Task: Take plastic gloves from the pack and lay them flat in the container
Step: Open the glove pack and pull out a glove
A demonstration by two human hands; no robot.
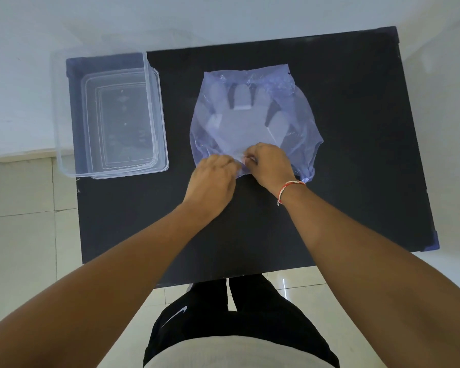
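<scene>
A bluish see-through plastic pack (284, 107) lies on the black table (356, 155), with a stack of clear plastic gloves (239, 128) showing through it, fingers pointing away from me. My left hand (213, 181) and my right hand (270, 164) meet at the pack's near edge, both pinching the plastic there. Whether the fingers hold the pack's film or a glove is hidden. A clear rectangular container (61, 123) stands at the table's left end, with nothing but its base pattern visible inside.
The container overhangs the table's left edge slightly. White tiled floor surrounds the table. My legs in black shorts stand at the table's near edge. A red and white thread bracelet (290, 187) is on my right wrist.
</scene>
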